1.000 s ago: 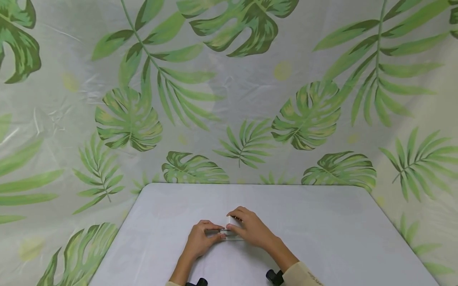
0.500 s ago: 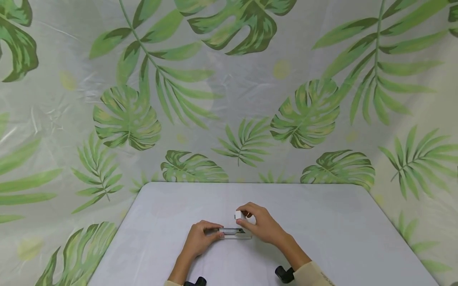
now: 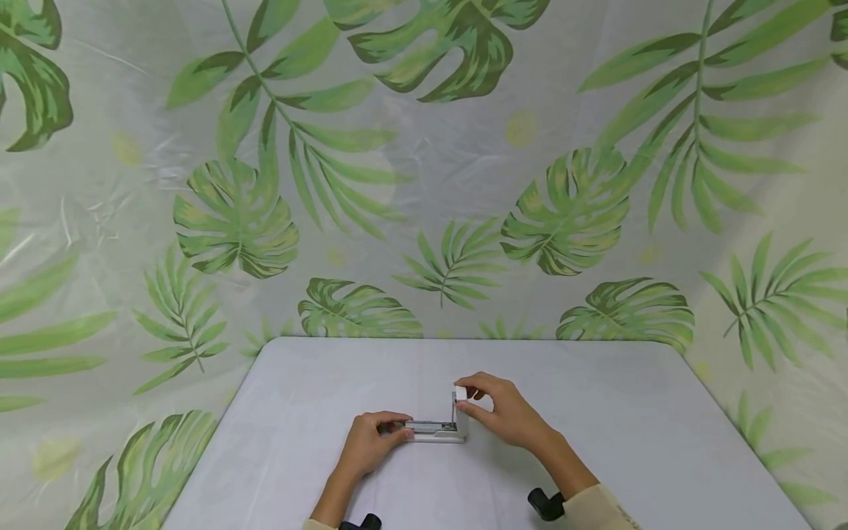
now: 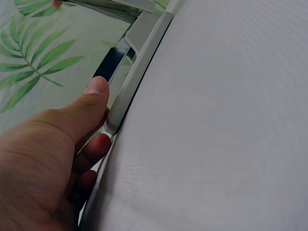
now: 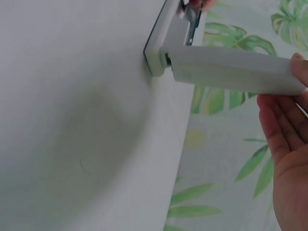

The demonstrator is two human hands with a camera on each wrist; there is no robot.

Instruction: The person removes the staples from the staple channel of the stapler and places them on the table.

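A white and grey stapler (image 3: pixel 437 436) sits on the table with its top arm (image 5: pixel 231 70) swung up, roughly upright from the hinge at its right end. The metal staple channel (image 3: pixel 429 426) lies exposed along the base. My left hand (image 3: pixel 372 444) pinches the stapler's front end between thumb and fingers; in the left wrist view the thumb (image 4: pixel 96 89) presses the dark end of the channel. With fingertips and thumb, my right hand (image 3: pixel 500 408) grips the free end of the raised arm. Whether staples lie in the channel is too small to tell.
The white tabletop (image 3: pixel 583 412) stretches around both hands, its far edge against a leaf-patterned curtain (image 3: pixel 464 184). Black wrist mounts (image 3: pixel 546 504) show at the forearms near the bottom of the head view.
My right hand has moved right and slightly up, swinging the stapler's top arm from low over the base to nearly upright. The left hand stays on the front end.
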